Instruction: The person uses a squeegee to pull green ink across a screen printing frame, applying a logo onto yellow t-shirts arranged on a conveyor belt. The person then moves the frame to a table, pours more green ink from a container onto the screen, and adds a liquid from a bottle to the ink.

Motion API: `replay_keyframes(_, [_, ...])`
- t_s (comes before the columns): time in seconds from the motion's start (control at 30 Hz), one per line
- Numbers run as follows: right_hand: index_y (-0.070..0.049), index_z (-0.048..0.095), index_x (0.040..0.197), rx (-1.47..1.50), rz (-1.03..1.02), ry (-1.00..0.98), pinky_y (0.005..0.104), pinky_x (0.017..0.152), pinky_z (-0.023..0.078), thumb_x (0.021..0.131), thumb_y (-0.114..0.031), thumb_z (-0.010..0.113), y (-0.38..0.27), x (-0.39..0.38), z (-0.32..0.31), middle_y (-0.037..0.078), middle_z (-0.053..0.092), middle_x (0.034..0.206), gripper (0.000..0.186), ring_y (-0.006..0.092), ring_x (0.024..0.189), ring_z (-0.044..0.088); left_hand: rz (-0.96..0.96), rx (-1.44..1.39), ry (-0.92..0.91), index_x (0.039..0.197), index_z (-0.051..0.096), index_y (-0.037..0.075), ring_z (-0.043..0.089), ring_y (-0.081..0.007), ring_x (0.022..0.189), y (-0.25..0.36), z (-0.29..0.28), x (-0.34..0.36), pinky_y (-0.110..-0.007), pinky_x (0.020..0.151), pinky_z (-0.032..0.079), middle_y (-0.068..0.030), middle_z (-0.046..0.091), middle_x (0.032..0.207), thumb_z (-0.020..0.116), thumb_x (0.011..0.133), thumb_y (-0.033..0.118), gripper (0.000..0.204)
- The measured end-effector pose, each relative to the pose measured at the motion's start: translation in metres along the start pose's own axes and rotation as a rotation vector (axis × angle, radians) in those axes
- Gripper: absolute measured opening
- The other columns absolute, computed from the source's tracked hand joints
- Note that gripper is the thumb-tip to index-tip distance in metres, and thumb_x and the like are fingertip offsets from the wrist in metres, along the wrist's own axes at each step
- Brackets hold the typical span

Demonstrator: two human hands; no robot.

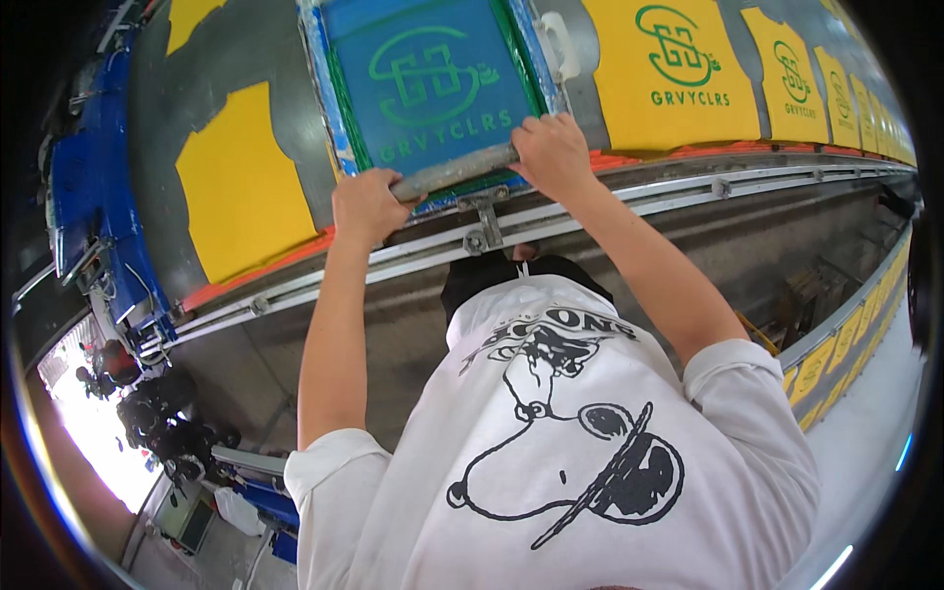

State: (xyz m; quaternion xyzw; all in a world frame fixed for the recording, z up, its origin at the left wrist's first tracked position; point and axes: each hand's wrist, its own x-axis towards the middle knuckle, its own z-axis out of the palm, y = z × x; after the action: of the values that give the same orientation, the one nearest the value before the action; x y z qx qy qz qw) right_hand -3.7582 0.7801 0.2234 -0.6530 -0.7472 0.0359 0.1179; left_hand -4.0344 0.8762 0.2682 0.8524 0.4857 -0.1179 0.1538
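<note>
A screen-printing frame (339, 118) with blue mesh and green ink along its sides lies on the long grey table. A round-lettered green design shows in the mesh. Across the frame's near end runs a thick grey, ink-stained bar (455, 172); whether it is a squeegee handle or part of the frame I cannot tell. My left hand (370, 205) is closed round the bar's left end, by the near left corner. My right hand (553, 155) grips its right end, by the near right corner. Both hands' undersides are hidden.
Plain yellow shirt-shaped fabric (244, 187) lies left of the frame. To the right, yellow pieces (677, 74) bear green prints, several in a row. A metal rail (629, 195) with a bracket (482, 221) edges the table. Blue equipment (88, 197) stands far left.
</note>
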Motion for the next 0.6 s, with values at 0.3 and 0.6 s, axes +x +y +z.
replay_keyframes(0.3, [-0.009,0.073,0.081,0.049,0.084,-0.277,0.0436,0.079,0.048,0.072,-0.055,0.081,0.042,0.102,-0.024,0.010,0.070,0.077,0.048,0.0313,0.082,0.070,-0.008,0.063,-0.285,0.090,0.078,0.008,0.073,-0.0345,0.086,-0.020,-0.069,0.095,-0.046,0.078,0.057,-0.0155,0.075,0.086,0.072,0.079,0.068,0.061])
replay_keyframes(0.6, [-0.009,0.073,0.079,-0.097,0.055,0.000,0.0460,0.071,0.049,0.073,-0.055,0.080,0.107,0.251,0.004,0.010,0.070,0.076,0.048,0.0326,0.077,0.070,0.033,0.097,-0.083,0.089,0.080,0.010,0.074,-0.0302,0.090,-0.072,-0.112,0.248,-0.044,0.078,0.058,-0.0118,0.076,0.088,0.069,0.079,0.072,0.064])
